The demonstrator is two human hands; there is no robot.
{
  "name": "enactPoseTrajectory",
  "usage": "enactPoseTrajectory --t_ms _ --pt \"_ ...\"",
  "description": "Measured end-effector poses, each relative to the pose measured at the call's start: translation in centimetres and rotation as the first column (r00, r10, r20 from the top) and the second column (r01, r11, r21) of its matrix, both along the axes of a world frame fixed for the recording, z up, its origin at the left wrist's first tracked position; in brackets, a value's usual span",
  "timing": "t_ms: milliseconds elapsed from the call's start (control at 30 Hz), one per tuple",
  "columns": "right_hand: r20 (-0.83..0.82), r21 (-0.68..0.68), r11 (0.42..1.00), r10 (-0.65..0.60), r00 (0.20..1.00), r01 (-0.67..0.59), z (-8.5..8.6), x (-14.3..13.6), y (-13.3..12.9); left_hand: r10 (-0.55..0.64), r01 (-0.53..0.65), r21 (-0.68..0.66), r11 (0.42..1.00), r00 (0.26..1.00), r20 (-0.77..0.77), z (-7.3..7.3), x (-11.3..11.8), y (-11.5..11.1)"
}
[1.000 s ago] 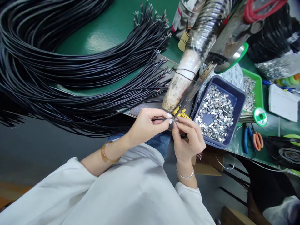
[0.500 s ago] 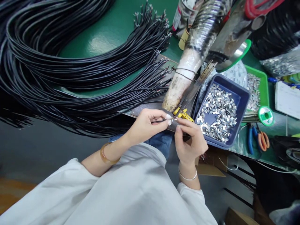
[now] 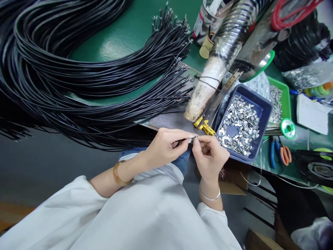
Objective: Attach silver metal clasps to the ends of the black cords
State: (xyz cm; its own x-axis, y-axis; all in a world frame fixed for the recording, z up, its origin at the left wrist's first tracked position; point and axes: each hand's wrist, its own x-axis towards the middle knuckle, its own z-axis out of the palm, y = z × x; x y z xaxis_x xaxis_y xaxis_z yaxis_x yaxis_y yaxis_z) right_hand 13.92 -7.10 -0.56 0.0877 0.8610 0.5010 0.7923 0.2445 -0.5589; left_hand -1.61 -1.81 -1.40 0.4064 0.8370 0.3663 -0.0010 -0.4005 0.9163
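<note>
My left hand (image 3: 166, 144) is closed in a pinch on a thin black cable, most of which its fingers hide. White covers show on its thumb and index fingertips. Just beyond those tips a small, light, metallic-looking cable end (image 3: 195, 136) sticks out. My right hand (image 3: 210, 152) meets it there, thumb and index finger pinched together at that end; whether they grip the wires or a small metal piece cannot be made out. A yellow clip-like part (image 3: 206, 127) on a metal holder sits just above the fingertips.
A large bundle of black cables (image 3: 104, 78) covers the left of the green table (image 3: 111, 47). A wrapped duct (image 3: 205, 86) slants down toward my hands. On the right are a blue tray (image 3: 264, 104) of small metal pieces, a green tray (image 3: 286, 97), a solder spool (image 3: 288, 128) and pliers (image 3: 284, 154).
My right hand's thumb and index finger have closed together at the cable end, where they were apart before. The left hand has moved slightly right. The view has shifted slightly.
</note>
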Motion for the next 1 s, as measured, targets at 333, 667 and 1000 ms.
enactPoseTrajectory --t_ms 333,667,1000 --pt "-0.227 0.326 0.938 -0.042 0.973 0.117 -0.6 0.5 -0.1 0.083 -0.007 -0.473 0.881 0.987 0.14 0.5 0.5 0.4" --pt "0.03 0.296 0.954 -0.057 0.998 0.046 -1.6 0.3 0.8 0.092 0.019 -0.552 0.834 0.981 0.173 0.9 1.5 1.2" --pt "-0.019 0.311 0.948 -0.07 0.997 0.073 -1.3 -0.1 1.0 0.114 -0.006 -0.539 0.842 0.98 0.166 1.1 1.6 1.3"
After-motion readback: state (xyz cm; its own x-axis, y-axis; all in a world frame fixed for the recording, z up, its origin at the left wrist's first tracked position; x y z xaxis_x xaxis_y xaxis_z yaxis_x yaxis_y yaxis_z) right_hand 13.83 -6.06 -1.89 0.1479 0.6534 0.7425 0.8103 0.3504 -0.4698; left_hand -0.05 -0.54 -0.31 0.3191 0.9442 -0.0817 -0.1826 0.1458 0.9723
